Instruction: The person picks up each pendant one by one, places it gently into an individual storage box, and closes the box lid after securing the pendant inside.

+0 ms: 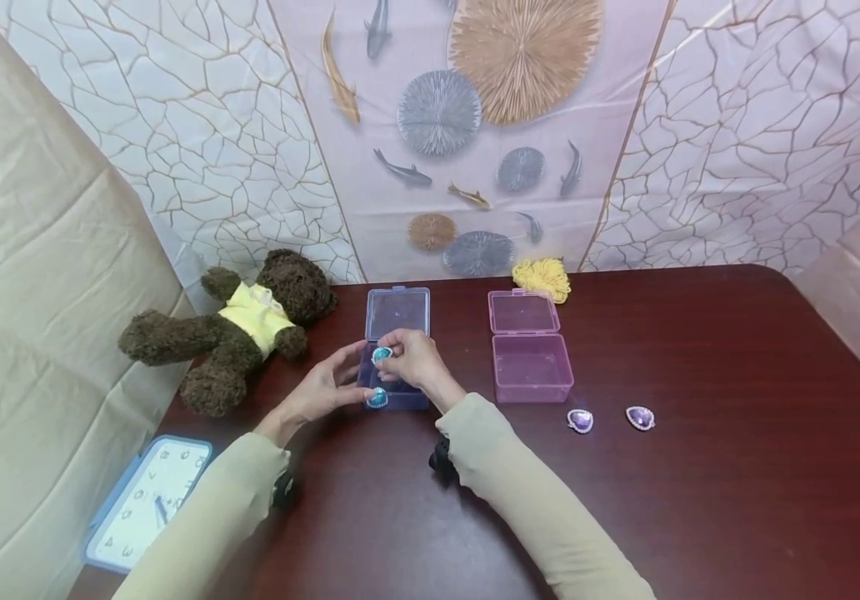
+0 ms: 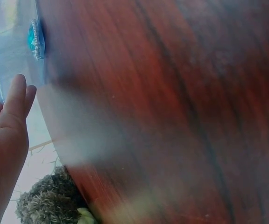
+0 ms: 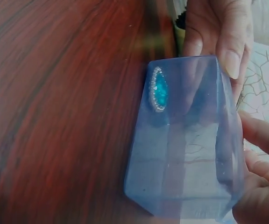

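Note:
A translucent blue plastic box stands on the table with its lid raised at the back. My left hand rests against the box's left side, thumb near the front left corner and fingers extended farther back. Over the box, my right hand pinches a teal heart-shaped gem with a beaded edge. A second teal gem lies in the box, seen through its wall in the right wrist view. There the right hand is partly cut off, and the gem it holds does not show.
To the right stands an open pink box, with two purple heart gems near it. Yellow yarn lies behind. A brown teddy bear and a blue-framed clock are on the left.

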`<action>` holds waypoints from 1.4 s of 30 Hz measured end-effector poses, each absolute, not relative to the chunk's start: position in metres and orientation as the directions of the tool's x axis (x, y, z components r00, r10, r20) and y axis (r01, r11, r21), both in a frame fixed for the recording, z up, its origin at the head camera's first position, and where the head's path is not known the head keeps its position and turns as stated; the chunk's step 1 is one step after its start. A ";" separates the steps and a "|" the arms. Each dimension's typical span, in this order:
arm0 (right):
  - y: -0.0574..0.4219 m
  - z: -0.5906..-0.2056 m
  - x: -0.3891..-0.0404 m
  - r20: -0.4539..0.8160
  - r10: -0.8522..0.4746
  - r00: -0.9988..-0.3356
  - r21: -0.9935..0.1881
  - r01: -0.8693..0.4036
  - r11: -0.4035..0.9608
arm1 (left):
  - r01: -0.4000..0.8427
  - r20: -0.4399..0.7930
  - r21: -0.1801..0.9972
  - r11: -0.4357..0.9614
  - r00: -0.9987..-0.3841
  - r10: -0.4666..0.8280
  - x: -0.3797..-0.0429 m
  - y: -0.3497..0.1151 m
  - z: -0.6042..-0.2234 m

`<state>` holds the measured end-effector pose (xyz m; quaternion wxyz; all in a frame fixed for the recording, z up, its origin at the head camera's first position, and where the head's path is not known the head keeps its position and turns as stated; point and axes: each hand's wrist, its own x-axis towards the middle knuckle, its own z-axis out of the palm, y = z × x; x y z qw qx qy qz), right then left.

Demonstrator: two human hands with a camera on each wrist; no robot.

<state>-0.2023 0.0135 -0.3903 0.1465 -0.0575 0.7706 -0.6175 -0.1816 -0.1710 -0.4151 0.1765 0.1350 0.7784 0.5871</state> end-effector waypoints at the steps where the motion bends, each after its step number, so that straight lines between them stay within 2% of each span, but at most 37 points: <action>1: 0.013 -0.390 -0.202 -0.168 -0.271 -0.948 -0.970 0.110 0.216 | 0.003 -0.117 0.961 0.276 -0.902 0.416 -0.181 -0.171 -0.416; 8: 0.010 -0.388 -0.200 -0.246 -0.299 -0.922 -0.966 0.210 0.149 | 0.011 -0.108 0.963 0.270 -0.899 0.425 -0.180 -0.172 -0.418; 18: 0.006 -0.392 -0.192 -0.270 -0.236 -0.933 -0.952 0.223 0.210 | 0.007 -0.109 0.968 0.251 -0.889 0.445 -0.172 -0.169 -0.423; 27: 0.000 -0.386 -0.198 -0.209 -0.190 -0.959 -0.931 0.135 0.340 | 0.052 -0.075 0.961 0.271 -0.896 0.438 -0.180 -0.172 -0.418; 34: -0.003 -0.387 -0.196 -0.148 -0.129 -0.981 -0.906 0.082 0.415 | 0.042 -0.088 0.958 0.285 -0.899 0.428 -0.181 -0.173 -0.417; 42: -0.005 -0.388 -0.195 -0.061 -0.105 -0.993 -0.799 -0.014 0.601 | 0.029 -0.103 0.953 0.301 -0.905 0.414 -0.182 -0.172 -0.418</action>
